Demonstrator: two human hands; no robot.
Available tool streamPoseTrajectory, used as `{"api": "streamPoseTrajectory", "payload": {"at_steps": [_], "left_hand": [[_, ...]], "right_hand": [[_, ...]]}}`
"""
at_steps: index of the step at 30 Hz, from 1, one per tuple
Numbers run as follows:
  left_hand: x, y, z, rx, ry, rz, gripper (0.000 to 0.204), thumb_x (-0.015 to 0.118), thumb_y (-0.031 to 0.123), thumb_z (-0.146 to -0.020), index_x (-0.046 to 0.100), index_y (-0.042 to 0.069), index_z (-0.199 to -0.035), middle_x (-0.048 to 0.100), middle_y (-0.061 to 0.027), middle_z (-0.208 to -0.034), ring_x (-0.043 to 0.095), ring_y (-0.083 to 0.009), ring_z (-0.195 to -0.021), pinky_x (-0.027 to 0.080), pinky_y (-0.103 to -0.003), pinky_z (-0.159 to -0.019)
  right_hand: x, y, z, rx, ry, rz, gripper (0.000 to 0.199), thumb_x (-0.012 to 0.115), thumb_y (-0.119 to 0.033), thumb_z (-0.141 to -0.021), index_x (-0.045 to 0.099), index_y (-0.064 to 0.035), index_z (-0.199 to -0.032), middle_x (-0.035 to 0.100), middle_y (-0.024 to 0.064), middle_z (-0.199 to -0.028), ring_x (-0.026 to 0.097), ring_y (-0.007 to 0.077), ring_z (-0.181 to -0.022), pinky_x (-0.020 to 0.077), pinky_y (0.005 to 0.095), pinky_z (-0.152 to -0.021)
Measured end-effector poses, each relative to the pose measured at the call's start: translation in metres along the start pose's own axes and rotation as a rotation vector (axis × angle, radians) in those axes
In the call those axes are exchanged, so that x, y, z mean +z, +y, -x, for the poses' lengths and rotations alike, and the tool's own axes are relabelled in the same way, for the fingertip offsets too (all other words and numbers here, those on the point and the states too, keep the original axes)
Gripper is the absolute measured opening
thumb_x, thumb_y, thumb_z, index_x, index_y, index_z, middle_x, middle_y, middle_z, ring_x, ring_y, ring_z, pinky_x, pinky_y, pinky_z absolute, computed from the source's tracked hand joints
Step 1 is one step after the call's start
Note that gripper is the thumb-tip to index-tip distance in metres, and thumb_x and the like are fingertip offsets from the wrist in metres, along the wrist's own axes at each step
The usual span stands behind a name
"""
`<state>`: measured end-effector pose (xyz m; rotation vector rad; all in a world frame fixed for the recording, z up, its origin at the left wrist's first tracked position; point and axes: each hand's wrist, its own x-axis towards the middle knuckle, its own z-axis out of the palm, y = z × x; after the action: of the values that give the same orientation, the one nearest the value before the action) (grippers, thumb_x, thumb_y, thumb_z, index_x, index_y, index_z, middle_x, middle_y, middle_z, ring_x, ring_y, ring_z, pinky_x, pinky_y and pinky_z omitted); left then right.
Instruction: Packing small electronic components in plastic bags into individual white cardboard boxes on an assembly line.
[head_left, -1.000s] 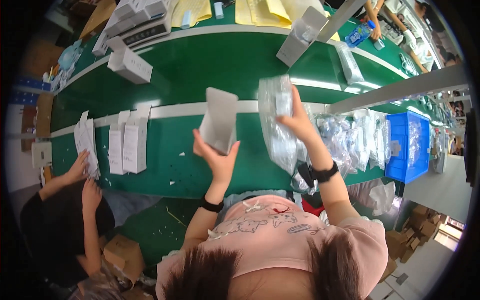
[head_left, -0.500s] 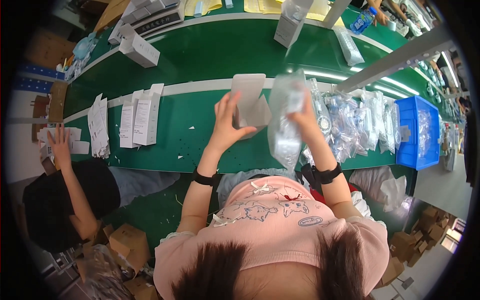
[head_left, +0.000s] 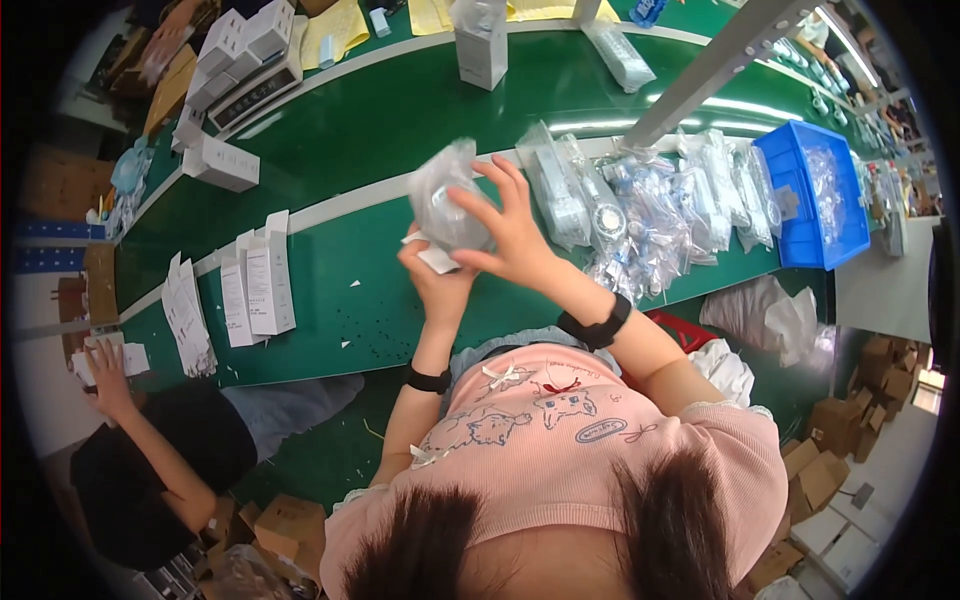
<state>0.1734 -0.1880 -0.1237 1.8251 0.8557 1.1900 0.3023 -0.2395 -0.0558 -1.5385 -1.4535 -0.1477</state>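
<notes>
Both hands have drawn together, and the white box that stood clear beside the bag now sits tucked under it. Bag (head_left: 447, 200), clear plastic, is held above the green bench (head_left: 400, 120); right hand (head_left: 515, 235) clasps its right side, fingers spread. Left hand (head_left: 437, 285) grips from below, closed on the box (head_left: 432, 258). More bags (head_left: 640, 210) lie right, flat cartons (head_left: 258, 290) left.

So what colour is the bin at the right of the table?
Blue: the bin shows best in the head view, holding clear bags.
</notes>
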Motion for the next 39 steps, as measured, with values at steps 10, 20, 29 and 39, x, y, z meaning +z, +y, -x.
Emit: {"api": "streamPoseTrajectory", "payload": {"at_steps": [10, 20, 29, 39], "left_hand": [[-0.004, -0.023, 0.007, 0.093, -0.052, 0.071, 0.075, 0.082, 0.013, -0.059, 0.023, 0.010, -0.105, 0.030, -0.0211, -0.123, 0.040, -0.0288, -0.110, 0.036, -0.036, -0.091], [-0.012, -0.022, 0.008, -0.012, -0.127, -0.012, 0.080, 0.081, 0.018, -0.060, 0.022, 0.008, -0.113, 0.029, -0.0206, -0.124, 0.040, -0.0285, -0.111, 0.035, -0.036, -0.092], [-0.026, 0.029, -0.021, 0.041, -0.131, -0.197, 0.049, 0.077, 0.014, -0.061, 0.048, 0.006, -0.100, 0.037, -0.0188, -0.120, 0.048, -0.0316, -0.102, 0.042, -0.035, -0.081], [-0.035, 0.030, -0.046, -0.205, -0.081, -0.176, 0.015, 0.070, 0.008, -0.067, 0.058, 0.000, -0.067, 0.052, -0.0021, -0.063, 0.043, -0.0096, -0.052, 0.033, -0.023, -0.047]], "right_hand": [[-0.091, 0.189, 0.019, 0.589, -0.300, 0.552, 0.031, 0.062, -0.006, -0.067, 0.058, -0.0013, -0.098, 0.059, 0.0170, -0.097, 0.057, 0.0300, -0.089, 0.0455, 0.0355, -0.076], [-0.093, 0.241, 0.039, 0.479, -0.658, 0.660, 0.024, 0.062, -0.002, -0.066, 0.063, -0.0015, -0.090, 0.061, 0.0183, -0.087, 0.059, 0.0324, -0.080, 0.0482, 0.0380, -0.071], [-0.130, 0.133, 0.001, 0.612, -0.153, 0.028, 0.029, 0.060, 0.004, -0.071, 0.062, -0.0025, -0.099, 0.061, 0.0072, -0.095, 0.057, 0.0148, -0.081, 0.0443, 0.0243, -0.070], [-0.055, 0.018, -0.030, 0.264, -0.259, -0.688, 0.027, 0.060, 0.006, -0.073, 0.056, -0.0004, -0.099, 0.057, 0.0078, -0.101, 0.056, 0.0151, -0.086, 0.0456, 0.0265, -0.073]]}}
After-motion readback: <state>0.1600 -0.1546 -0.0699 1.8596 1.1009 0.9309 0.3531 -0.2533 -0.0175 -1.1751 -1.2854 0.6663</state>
